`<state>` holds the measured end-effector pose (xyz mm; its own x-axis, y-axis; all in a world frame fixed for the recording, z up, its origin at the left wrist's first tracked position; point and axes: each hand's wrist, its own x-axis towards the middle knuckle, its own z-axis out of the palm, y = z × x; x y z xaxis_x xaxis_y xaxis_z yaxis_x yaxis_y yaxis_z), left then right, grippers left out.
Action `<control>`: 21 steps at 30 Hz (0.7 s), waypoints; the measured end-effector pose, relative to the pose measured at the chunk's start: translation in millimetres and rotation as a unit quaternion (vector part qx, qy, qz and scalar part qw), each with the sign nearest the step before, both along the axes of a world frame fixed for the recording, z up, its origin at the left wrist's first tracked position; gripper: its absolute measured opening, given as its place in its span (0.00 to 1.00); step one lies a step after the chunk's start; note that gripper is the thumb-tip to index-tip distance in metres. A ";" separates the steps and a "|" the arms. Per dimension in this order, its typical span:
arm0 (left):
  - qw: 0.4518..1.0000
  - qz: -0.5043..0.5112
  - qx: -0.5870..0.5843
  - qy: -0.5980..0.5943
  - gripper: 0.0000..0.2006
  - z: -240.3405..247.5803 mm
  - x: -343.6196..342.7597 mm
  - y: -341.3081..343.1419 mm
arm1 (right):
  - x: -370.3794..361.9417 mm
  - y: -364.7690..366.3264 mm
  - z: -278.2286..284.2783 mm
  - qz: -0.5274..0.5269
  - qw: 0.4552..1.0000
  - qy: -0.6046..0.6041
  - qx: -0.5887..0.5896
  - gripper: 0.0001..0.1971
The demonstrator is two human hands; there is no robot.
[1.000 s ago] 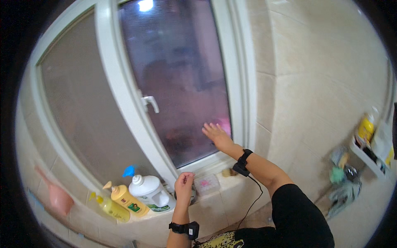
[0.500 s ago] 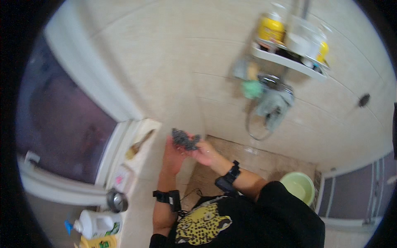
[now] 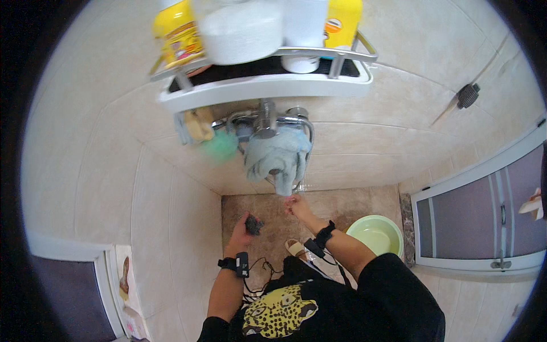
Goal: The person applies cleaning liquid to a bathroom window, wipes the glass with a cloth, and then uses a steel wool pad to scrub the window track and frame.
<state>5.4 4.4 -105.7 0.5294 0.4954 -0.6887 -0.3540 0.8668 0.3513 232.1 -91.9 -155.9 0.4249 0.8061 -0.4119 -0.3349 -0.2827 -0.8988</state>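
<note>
My left hand point(image 3: 241, 232) is closed around a dark grey steel wool scrubber point(image 3: 253, 224), held low over the brown floor. To its right, my right hand point(image 3: 297, 206) reaches forward with its fingers loosely bent and apart. Nothing shows in it. Its fingertips lie just under the lower end of a pale blue-grey cloth point(image 3: 277, 157), which drapes over the chrome shower mixer point(image 3: 266, 119) on the wall. Whether they touch the cloth I cannot tell.
Above the mixer, a white wall shelf point(image 3: 268, 86) carries yellow bottles and white containers. A green bath puff point(image 3: 219, 146) hangs at its left. The pale green basin point(image 3: 376, 235) stands on the floor at right. A brush point(image 3: 124, 276) lies on the left ledge.
My view has swung right toward the shelf and mixer. My hands, together at the scrubber before, are now apart: the left keeps it, while the right has let go and reached toward the wall.
</note>
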 end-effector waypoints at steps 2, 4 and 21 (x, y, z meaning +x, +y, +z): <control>0.986 -0.128 -0.054 -0.091 0.11 -33.8 14.4 8.4 | 15.4 24.4 4.8 -0.007 0.979 -0.205 -0.012 0.11; 0.980 -0.177 0.035 -0.084 0.11 -61.7 41.3 6.8 | 26.2 42.0 10.5 -0.020 0.913 -0.406 -0.024 0.13; 0.961 -0.180 0.195 0.074 0.19 -171.7 175.4 41.5 | 114.2 81.0 -10.9 0.096 0.886 -0.413 0.187 0.16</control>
<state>180.8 45.9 -277.5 0.6261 0.5345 -0.5677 0.0226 0.7153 0.6984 346.4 -10.9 -166.7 0.2972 0.9108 0.2864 0.5031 0.1055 -0.8578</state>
